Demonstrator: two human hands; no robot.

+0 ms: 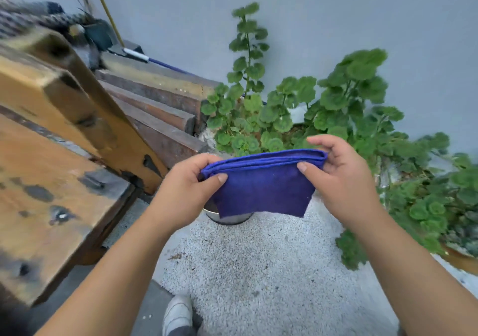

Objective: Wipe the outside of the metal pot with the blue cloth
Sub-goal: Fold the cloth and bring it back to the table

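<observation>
While you hold the blue cloth folded in the air, your left hand pinches its upper corner at 9 o'clock and your right hand pinches the opposite corner at 3 o'clock, thumbs in front, fingers behind, so both grips are closed narrowly on fabric. The fold shows at least 3 layers along the top edge, and the lower edge hangs free, so judge it soft, light and limp: it will drape and bunch rather than keep shape. The metal pot stands on the pale gravel directly below the cloth, at 6 o'clock from it, only a sliver of its rim and wall showing. It looks rigid and smooth, likely slippery; steady it by the rim with 1 hand and press the cloth pad flat against the wall with the other. Leafy plants crowd in at 12 o'clock
</observation>
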